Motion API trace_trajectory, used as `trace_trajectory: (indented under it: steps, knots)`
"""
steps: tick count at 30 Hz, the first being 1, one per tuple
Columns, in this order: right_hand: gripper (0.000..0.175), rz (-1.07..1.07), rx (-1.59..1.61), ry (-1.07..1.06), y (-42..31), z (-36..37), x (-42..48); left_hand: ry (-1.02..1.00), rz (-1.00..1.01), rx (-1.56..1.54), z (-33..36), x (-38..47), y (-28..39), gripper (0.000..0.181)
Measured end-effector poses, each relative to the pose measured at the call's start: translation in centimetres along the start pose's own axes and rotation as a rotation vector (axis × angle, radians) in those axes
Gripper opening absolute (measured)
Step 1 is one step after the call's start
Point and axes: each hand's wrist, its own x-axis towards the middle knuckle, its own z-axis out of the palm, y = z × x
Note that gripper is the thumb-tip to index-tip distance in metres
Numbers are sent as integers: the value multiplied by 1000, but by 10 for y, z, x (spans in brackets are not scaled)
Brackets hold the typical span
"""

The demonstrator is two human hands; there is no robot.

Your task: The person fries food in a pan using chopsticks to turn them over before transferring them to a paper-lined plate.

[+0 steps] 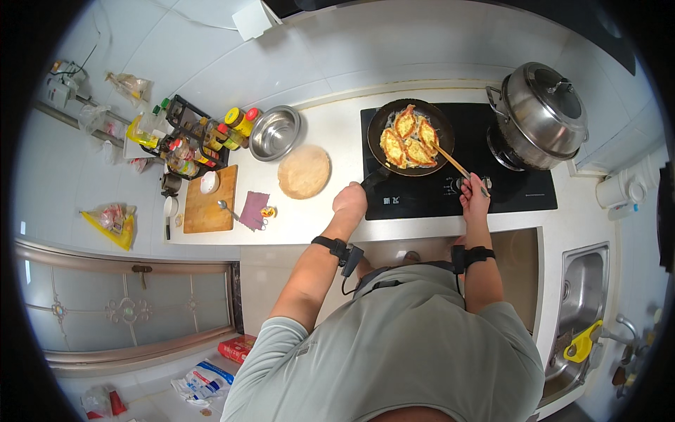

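My left hand (350, 199) is closed around the black handle (375, 179) of a frying pan (449, 121) on the left side of the black cooktop. In the pan lie several golden-brown pieces of fried food (405, 125) with yellow egg on them. Chopsticks (449, 157) are held in my right hand (475, 194), above the cooktop's control knobs; their tips reach the piece at the pan's right side.
A lidded steel pot (543, 116) stands on the right burner. Left of the cooktop are a round wooden board (304, 172), a steel bowl (275, 133), a cutting board (195, 219) and a bottle rack (184, 118). A sink (585, 274) is at the right.
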Motion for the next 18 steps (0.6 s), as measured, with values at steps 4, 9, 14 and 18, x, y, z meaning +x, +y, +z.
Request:
trace_trajectory:
  steps: [4, 9, 14, 18]
  knots:
    - [26, 1, 7, -17, 0, 0, 1, 9, -7, 2, -1, -2, 3, 24]
    - [25, 8, 16, -20, -1, 1, 3, 12, -5, 25, -6, -3, 7, 24]
    - [27, 21, 58, -39, 2, -2, 6, 22, 5, 55, -11, -3, 12, 24]
    - [26, 27, 58, -43, -2, 0, 8, 35, 31, 90, -19, -4, 14, 24]
